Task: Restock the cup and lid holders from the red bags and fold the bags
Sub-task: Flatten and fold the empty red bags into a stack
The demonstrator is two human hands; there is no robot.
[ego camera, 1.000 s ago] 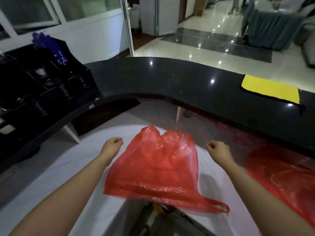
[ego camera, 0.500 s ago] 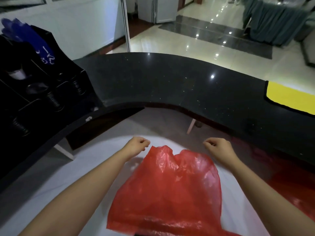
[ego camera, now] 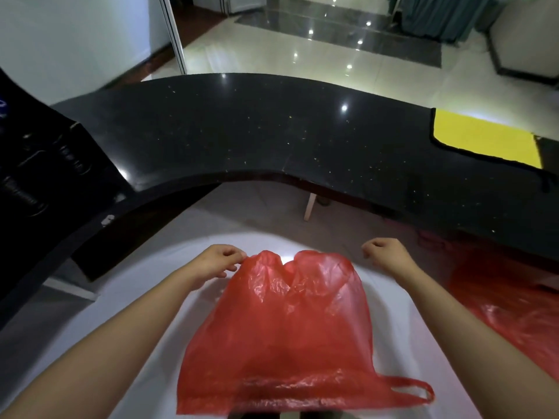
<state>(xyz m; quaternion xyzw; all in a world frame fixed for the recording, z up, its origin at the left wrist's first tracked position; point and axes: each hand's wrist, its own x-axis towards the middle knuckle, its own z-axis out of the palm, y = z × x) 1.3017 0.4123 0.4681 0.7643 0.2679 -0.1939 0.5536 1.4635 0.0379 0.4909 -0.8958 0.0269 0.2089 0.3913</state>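
A crumpled red plastic bag (ego camera: pixel 287 325) lies spread on the white lower table (ego camera: pixel 130 300) in front of me, one handle loop trailing at its near right. My left hand (ego camera: pixel 216 263) is at the bag's far left corner and pinches the edge with its fingertips. My right hand (ego camera: pixel 388 255) hovers past the far right corner with fingers curled, a small gap away from the plastic, holding nothing I can see. The black cup and lid holder (ego camera: pixel 33 173) sits dark at the left edge; its contents are unclear.
A curved black stone counter (ego camera: pixel 272 131) runs across behind the table, with a yellow cloth (ego camera: pixel 484 140) on its right end. A second red bag (ego camera: pixel 511 313) lies at the right under the counter's edge. Shiny tiled floor lies beyond.
My left hand has come up against the bag's far left corner and taken its edge. The bag now lies farther forward, its handle loop showing again. My right hand stays curled beside it.
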